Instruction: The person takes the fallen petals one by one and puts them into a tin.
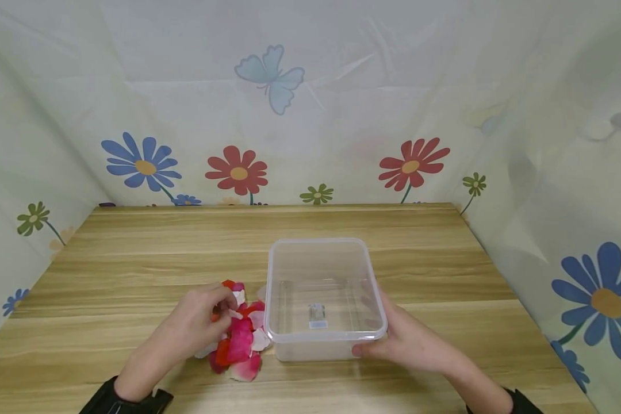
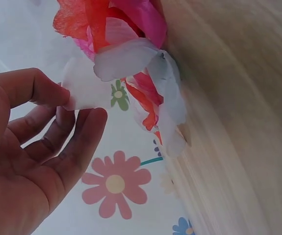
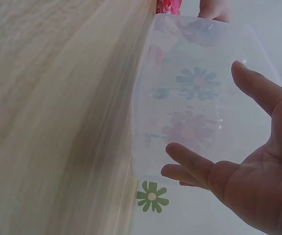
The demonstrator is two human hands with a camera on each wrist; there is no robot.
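My left hand [image 1: 196, 319] hangs over a loose pile of petals [image 1: 240, 340] in red, pink and white. In the left wrist view its thumb and index finger pinch a thin white petal [image 2: 84, 88] by the edge, beside the pile. Just right of the petals stands a clear plastic box [image 1: 310, 351] without a lid, with a small label on its bottom. My right hand [image 1: 409, 339] rests against the box's right side. Its thumb lies at the front wall, and in the right wrist view the fingers are outstretched and spread apart from the thumb.
Both stand on a wood-grain table [image 1: 160, 247]. Behind it and at both sides hangs a white curtain [image 1: 341, 115] printed with flowers and a butterfly.
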